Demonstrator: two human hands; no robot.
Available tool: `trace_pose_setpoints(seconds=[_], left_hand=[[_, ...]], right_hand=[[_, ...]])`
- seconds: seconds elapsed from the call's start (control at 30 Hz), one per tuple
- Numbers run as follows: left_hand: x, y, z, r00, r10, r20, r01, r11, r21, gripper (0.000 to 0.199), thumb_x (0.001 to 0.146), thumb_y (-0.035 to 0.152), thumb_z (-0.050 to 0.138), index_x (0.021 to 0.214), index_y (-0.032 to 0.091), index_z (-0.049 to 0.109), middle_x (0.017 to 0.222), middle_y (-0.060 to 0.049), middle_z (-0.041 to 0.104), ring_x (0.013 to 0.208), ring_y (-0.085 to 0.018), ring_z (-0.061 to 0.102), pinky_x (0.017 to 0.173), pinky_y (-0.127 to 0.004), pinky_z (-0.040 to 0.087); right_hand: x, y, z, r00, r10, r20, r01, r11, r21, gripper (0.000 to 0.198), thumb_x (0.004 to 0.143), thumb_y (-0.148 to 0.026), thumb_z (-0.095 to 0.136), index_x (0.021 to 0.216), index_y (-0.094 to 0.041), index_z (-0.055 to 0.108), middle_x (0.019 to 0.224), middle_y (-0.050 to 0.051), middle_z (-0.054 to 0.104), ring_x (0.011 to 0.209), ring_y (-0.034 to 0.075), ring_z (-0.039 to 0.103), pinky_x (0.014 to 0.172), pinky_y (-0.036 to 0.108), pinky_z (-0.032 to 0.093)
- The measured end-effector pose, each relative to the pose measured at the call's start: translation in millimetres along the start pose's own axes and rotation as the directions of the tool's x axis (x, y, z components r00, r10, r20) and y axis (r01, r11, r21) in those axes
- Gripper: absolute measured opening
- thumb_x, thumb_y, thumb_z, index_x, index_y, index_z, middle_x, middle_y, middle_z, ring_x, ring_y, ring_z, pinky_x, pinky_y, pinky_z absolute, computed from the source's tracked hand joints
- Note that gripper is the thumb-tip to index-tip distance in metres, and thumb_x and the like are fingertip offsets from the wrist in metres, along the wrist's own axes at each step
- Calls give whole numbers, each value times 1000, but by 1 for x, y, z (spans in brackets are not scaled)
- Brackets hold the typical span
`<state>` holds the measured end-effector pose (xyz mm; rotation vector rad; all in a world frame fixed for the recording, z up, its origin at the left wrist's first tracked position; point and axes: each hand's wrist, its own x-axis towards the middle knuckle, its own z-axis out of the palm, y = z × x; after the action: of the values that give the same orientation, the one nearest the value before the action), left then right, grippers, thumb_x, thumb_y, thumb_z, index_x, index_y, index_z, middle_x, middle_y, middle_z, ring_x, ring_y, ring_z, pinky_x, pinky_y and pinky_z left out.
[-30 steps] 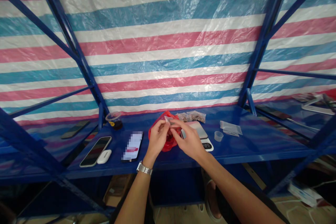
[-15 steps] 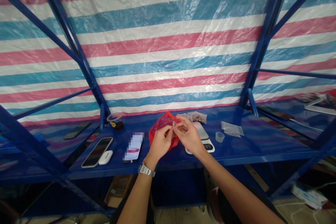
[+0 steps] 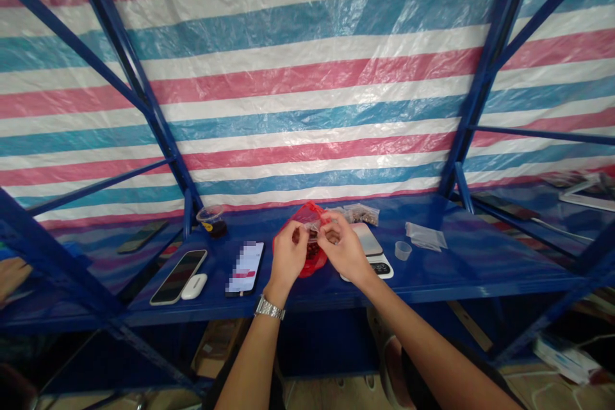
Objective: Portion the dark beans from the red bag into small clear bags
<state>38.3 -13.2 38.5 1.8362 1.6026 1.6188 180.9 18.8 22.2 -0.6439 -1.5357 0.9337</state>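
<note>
My left hand and my right hand meet above a red plastic bag. Fingertips of both pinch the edges of a small clear plastic bag, stretched between them. Small dark red pieces show inside the red bag, too small to name. Partly under my right forearm lies a white kitchen scale with a pale metal plate. Just right of it stands a small clear cup. Behind the scale are filled clear bags with brownish contents.
Flat clear bags lie on the blue shelf at right. To the left are a lit phone, a dark phone, a white earbud case and a tub of dark liquid. Another person's hand shows at far left.
My hands have drawn slightly apart, and the clear bag now shows spread between them. Dark red pieces in the red bag have become visible. Another person's hand has appeared at far left.
</note>
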Motion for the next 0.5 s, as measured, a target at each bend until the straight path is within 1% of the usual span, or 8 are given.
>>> trace_pose_setpoints(seconds=[0.07,0.17,0.23,0.3,0.33,0.4,0.47,0.5], left_hand=[[0,0,0,1000,-23,-7,22,995,-102,23,98,35,51,85,21,63,77,1,67,69,-15,63,66,-23,49],[2,-2,1,995,-92,-23,79,938,-338,26,98,43,53,88,21,62,82,0,65,72,-16,64,66,-26,55],[3,-4,1,992,-123,-14,103,883,-459,29,97,47,55,91,20,63,87,-1,66,77,-17,66,71,-28,58],[5,-7,0,991,-136,19,127,854,-505,31,97,50,55,95,19,64,91,-2,69,81,-18,68,76,-30,58],[5,-9,-1,990,-137,32,135,859,-494,32,97,50,54,97,19,65,91,-3,70,82,-18,68,77,-30,57],[5,-14,-4,992,-123,27,123,909,-398,33,99,49,52,97,19,66,90,-4,72,83,-18,67,79,-29,54],[5,-20,-7,996,-89,-1,86,970,-227,32,101,44,48,97,19,68,91,-5,73,86,-20,67,82,-30,52],[4,-23,-8,997,-71,-24,67,990,-125,30,101,40,47,98,19,69,94,-6,74,89,-21,68,85,-32,52]], right_hand=[[0,-5,0,999,-7,-35,5,998,-57,31,92,-35,60,120,-24,54,83,-1,64,73,17,64,68,30,52],[1,-8,1,984,20,-175,-44,990,-134,37,92,-46,61,119,-22,57,94,5,67,82,20,66,71,33,55],[2,-7,4,969,135,-205,-149,987,-58,45,89,-52,65,120,-21,57,93,5,68,78,21,68,68,34,57],[3,-5,7,943,309,-124,-295,948,121,51,86,-56,67,122,-21,55,87,4,69,71,21,69,64,34,58],[3,-4,9,925,374,-64,-354,911,209,52,85,-57,68,121,-22,54,85,3,70,69,20,69,63,34,58],[5,0,11,907,422,-6,-397,858,326,54,82,-56,73,119,-22,55,83,2,71,70,20,71,65,33,59],[8,5,10,920,388,-60,-349,877,331,55,78,-55,77,117,-22,57,83,3,72,71,20,71,65,33,59],[10,8,8,933,345,-103,-305,910,281,55,78,-55,77,117,-21,58,85,3,72,70,20,70,65,33,59]])
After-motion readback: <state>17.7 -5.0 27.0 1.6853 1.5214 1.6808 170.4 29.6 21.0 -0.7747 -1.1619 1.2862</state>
